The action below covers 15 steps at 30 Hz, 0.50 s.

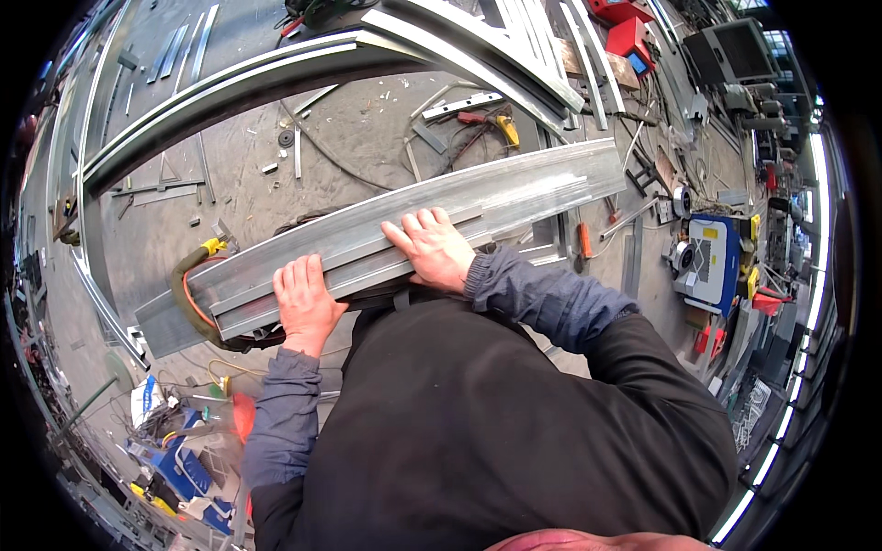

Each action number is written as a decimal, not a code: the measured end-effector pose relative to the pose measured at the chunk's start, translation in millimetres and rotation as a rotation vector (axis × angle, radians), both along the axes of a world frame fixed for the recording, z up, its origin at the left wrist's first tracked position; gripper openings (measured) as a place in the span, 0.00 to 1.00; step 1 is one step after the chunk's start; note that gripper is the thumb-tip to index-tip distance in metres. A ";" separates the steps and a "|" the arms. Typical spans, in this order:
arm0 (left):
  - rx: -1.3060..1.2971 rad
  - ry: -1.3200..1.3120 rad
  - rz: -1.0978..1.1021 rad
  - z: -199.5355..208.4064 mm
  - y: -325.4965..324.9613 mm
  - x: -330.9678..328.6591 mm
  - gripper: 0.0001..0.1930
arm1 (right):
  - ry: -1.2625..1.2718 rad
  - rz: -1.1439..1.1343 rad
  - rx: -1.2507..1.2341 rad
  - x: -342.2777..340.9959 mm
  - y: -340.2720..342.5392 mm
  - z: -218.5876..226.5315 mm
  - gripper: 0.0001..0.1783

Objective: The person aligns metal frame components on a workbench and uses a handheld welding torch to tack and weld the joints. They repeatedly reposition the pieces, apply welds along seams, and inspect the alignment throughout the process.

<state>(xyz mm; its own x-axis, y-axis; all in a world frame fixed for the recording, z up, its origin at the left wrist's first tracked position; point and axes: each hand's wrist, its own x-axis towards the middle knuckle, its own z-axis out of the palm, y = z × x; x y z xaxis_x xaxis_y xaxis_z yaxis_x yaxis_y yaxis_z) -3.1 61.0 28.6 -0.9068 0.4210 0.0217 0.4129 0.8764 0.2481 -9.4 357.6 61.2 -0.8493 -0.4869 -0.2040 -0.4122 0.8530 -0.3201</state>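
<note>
A long grey sheet-metal channel [542, 184] lies slantwise in front of my body, its right end farther away. Along its near side runs a narrower metal profile [367, 253]. My left hand [308, 298] grips the profile's left part, fingers over the metal and thumb apart on the near side. Farther right, my right hand [432, 248] holds the same profile, its fingers bent over the top. My palms hide part of the near edge. A dark-sleeved hose [186, 292] with a yellow end loops around the channel's left end.
A large metal frame [230, 92] spans the far side. On the workbench lie a yellow-and-red tool [508, 130], a perforated metal bar [464, 105] and an orange-handled tool [584, 241]. A blue-and-white machine [712, 262] stands at right, blue equipment [184, 464] at lower left.
</note>
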 end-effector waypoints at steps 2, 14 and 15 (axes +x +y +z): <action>-0.012 -0.020 0.003 0.6 0.7 0.2 0.53 | 0.000 -0.015 -0.002 1.2 0.0 -1.8 0.56; -0.017 -0.053 -0.055 20.4 -2.5 -18.9 0.53 | 0.047 -0.014 -0.125 -13.2 -2.6 -14.3 0.51; -0.073 -0.054 -0.047 17.1 -4.0 -18.8 0.51 | 0.048 -0.017 -0.089 -13.5 -4.3 -11.7 0.53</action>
